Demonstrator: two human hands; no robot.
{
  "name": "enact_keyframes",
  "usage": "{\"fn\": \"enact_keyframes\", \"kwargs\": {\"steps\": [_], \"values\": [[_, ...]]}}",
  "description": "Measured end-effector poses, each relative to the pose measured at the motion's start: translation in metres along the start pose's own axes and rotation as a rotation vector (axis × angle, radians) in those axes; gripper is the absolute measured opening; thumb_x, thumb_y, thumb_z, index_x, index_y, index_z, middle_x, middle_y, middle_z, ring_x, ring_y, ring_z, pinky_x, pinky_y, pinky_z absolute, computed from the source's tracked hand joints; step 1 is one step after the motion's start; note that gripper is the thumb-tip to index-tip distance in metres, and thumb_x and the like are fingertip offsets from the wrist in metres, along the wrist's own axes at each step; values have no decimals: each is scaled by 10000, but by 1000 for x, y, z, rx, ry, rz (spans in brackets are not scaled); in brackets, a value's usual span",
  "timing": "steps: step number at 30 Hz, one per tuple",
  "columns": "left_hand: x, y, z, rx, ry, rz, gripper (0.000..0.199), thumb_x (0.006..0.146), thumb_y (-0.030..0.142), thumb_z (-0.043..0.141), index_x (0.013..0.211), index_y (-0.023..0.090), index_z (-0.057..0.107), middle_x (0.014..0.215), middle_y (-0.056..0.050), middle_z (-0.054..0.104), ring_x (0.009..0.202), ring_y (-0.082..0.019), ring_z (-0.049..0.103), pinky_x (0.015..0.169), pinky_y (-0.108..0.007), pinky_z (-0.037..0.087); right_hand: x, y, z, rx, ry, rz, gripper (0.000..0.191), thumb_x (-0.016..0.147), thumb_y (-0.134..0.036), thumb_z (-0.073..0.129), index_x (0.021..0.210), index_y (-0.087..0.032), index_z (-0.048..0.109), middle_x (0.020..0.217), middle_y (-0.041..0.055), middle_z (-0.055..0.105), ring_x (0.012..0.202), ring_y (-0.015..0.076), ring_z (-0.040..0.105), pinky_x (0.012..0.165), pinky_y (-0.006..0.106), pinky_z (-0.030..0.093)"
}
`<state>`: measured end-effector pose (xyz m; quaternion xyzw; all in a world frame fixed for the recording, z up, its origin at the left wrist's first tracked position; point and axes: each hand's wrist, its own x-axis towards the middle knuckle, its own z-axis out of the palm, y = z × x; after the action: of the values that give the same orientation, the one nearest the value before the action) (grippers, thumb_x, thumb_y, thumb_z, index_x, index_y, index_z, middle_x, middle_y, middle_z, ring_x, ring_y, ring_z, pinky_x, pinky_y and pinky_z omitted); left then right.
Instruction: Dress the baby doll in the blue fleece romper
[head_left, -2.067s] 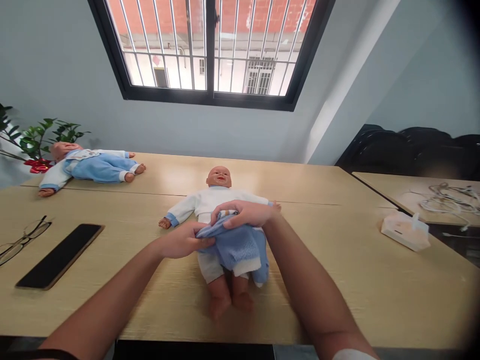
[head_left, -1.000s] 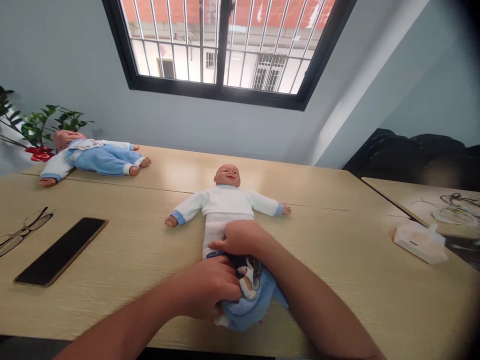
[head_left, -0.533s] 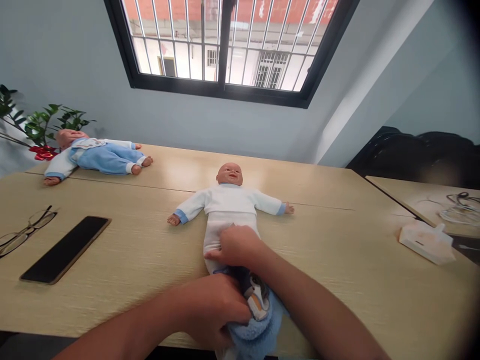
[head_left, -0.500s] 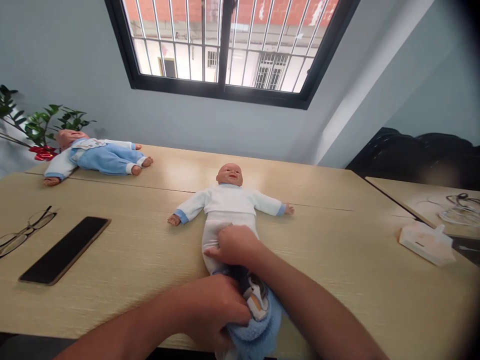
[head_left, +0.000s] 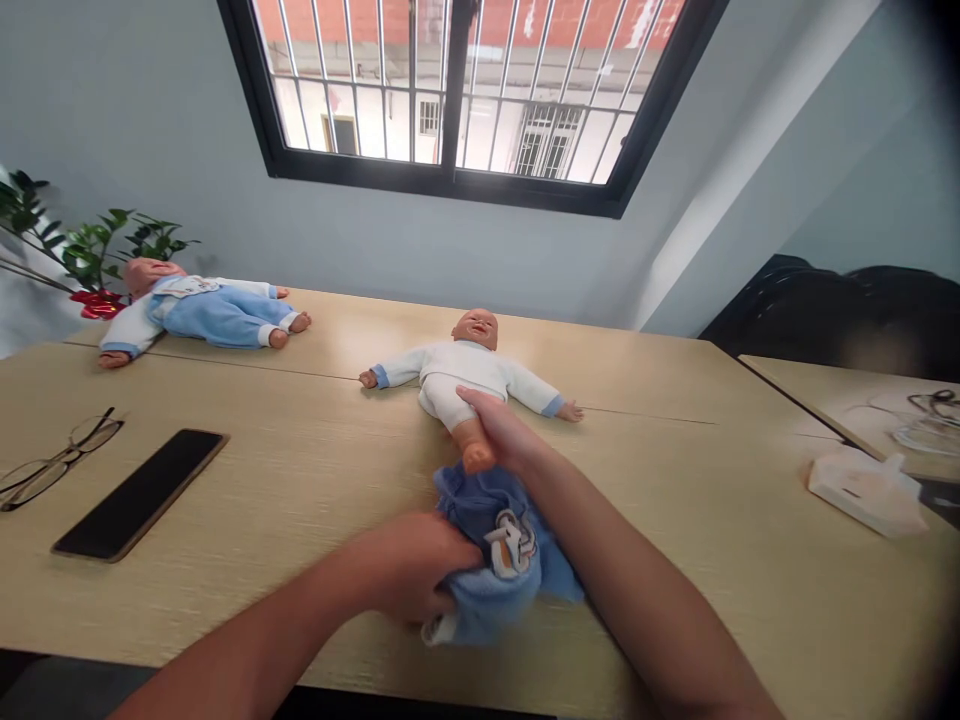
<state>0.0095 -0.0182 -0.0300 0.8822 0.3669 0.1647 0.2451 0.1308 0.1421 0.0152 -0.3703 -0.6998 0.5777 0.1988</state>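
Observation:
A baby doll (head_left: 469, 365) in a white top and white bottoms lies on its back, arms spread, head toward the window. One bare foot shows below its body; the other leg is hidden. My right hand (head_left: 499, 430) rests against the doll's leg and lower body, fingers around its side; how firmly it grips is hard to tell. Below the foot, bunched blue trousers (head_left: 487, 590) with a patterned white patch are clutched in my left hand (head_left: 431, 570).
On the table (head_left: 315, 480) lie a black phone (head_left: 139, 495) and glasses (head_left: 60, 460) at left. A second doll (head_left: 217, 312) in blue lies back left, beside a plant (head_left: 90, 245). A white box (head_left: 866, 490) and cables (head_left: 934, 420) are at right.
The blue trousers have come away from the doll, and a bare foot now shows. The doll sits a little farther up and is turned slightly. My right hand has moved up along its leg.

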Motion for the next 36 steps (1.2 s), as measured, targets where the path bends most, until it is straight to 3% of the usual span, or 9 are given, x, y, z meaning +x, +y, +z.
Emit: {"fn": "enact_keyframes", "kwargs": {"steps": [3, 6, 12, 16, 20, 24, 28, 31, 36], "values": [[-6, -18, -15, -28, 174, -124, 149, 763, 156, 673, 898, 218, 664, 969, -30, 748, 891, -234, 686, 805, -329, 507, -6, -5, 1, 317, -34, 68, 663, 916, -551, 613, 1445, -164, 518, 1137, 151, 718, 949, 292, 721, 731, 369, 589], [-11, -31, -27, -35, 399, -256, 233, 741, 98, 609, 945, 205, 645, 961, -40, 708, 914, -233, 651, 847, -354, 500, -11, -10, 1, 420, -67, 89, 900, 865, -387, 718, 1608, -198, 247, 1229, 131, 679, 944, 245, 723, 750, 348, 597], [-11, -36, -26, 16, 965, -254, 349, 709, 127, 651, 1019, 224, 525, 1139, -69, 586, 1097, -243, 553, 965, -389, 468, -10, -6, -3, 285, -64, 61, 1015, 854, -405, 750, 1650, -230, 145, 1244, 91, 665, 913, 183, 696, 708, 268, 572], [-10, -35, -25, 7, 1197, -318, 269, 681, 167, 668, 846, 235, 466, 899, -2, 525, 877, -185, 522, 796, -299, 456, -9, -3, 0, 242, -80, 46, 1074, 847, -462, 769, 1665, -233, 112, 1382, 142, 618, 1019, 224, 693, 786, 314, 584], [-13, -39, -29, -151, 1142, -508, 297, 721, 155, 598, 656, 228, 318, 622, 71, 312, 591, -115, 310, 557, -238, 280, -11, 0, 12, 230, -80, 35, 1200, 776, -500, 851, 1674, -225, 104, 1431, 169, 604, 1162, 307, 661, 931, 370, 557], [-14, -39, -34, -230, 1009, -444, 299, 778, 149, 580, 645, 220, 321, 633, 60, 379, 615, -112, 371, 576, -234, 326, -8, 3, 20, 226, -14, 100, 1270, 757, -529, 861, 1675, -199, 48, 1436, 198, 595, 1195, 341, 654, 960, 389, 556], [-16, -36, -42, -262, 965, -270, 106, 871, 192, 627, 808, 214, 545, 878, -4, 629, 834, -154, 589, 786, -286, 498, -6, -1, 20, 233, 78, 98, 1038, 849, -549, 763, 1637, -203, 183, 1356, 159, 653, 1198, 302, 660, 971, 394, 564], [-17, -35, -47, -86, 982, -184, 28, 894, 205, 673, 898, 226, 654, 989, -37, 724, 931, -188, 640, 879, -340, 518, -7, -7, 24, 276, 149, 108, 854, 883, -516, 732, 1560, -208, 313, 1309, 139, 684, 1143, 277, 682, 947, 393, 582], [-16, -34, -45, 188, 955, -171, 145, 915, 225, 683, 1059, 240, 682, 1117, -52, 757, 1068, -232, 652, 965, -400, 516, -12, -11, 37, 427, 211, 142, 612, 922, -470, 686, 1423, -204, 456, 1218, 114, 720, 1038, 253, 715, 878, 389, 624]]}}
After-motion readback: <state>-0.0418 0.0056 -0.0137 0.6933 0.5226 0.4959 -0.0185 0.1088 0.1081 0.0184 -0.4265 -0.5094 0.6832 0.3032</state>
